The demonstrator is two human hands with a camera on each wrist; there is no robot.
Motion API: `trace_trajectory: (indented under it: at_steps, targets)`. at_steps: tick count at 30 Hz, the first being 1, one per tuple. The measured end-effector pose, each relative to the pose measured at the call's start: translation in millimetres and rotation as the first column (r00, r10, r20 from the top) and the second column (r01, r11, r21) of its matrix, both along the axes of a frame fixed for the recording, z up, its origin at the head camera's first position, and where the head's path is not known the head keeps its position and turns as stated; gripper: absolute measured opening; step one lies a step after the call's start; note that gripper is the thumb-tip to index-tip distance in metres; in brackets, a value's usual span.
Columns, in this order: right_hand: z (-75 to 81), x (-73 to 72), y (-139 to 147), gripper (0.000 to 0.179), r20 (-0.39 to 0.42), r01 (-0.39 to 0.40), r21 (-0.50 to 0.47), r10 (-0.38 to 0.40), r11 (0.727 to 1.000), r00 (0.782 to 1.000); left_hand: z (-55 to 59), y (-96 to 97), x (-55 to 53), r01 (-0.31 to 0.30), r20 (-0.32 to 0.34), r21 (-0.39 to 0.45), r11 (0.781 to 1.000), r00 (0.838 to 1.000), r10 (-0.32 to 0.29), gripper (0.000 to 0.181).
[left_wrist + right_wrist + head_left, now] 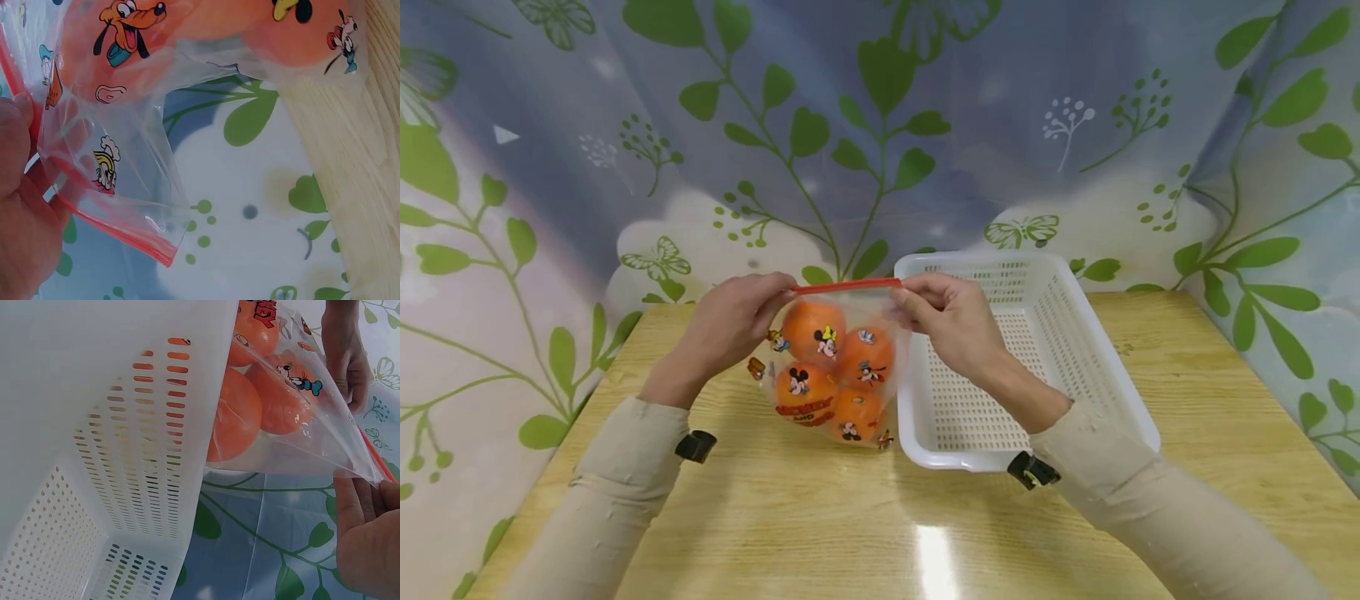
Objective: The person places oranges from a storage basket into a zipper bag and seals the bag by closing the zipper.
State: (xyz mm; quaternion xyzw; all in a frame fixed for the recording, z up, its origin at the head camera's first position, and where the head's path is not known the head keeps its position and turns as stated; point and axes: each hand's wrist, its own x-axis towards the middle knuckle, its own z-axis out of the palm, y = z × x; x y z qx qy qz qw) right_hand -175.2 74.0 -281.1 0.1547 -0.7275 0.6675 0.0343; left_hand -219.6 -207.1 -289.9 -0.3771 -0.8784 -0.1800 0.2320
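A clear zip bag [886, 310] printed with cartoon characters holds several oranges [814, 321]. Its red zip strip [848, 286] runs across the top. My left hand [730, 321] pinches the left end of that strip between thumb and fingers. At the other end, my right hand [958, 325] pinches the strip's right corner, the forearm crossing over a white basket [955, 460]. In the left wrist view, a loose end of the red strip [131, 236] sticks out past the left hand. The right wrist view shows the bag [294, 453] hanging beside the basket wall.
The slotted plastic basket stands right of the bag, its wall [206, 425] close alongside. Both are on a light wooden table [790, 533]. A leaf-patterned cloth [1000, 125] hangs behind the table and along its sides. Black wrist cameras [696, 446] sit on both sleeves.
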Motion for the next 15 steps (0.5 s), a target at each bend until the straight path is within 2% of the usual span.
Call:
trace_trajectory:
  at_steps: [15]
  targets:
    - [-1.3,0.9,1.1,0.018,0.004,-0.015,-0.01,0.015,1.0,1.0,-3.3,-8.9,3.5,-0.027,-0.002,-0.004,1.0,1.0,0.027,0.014]
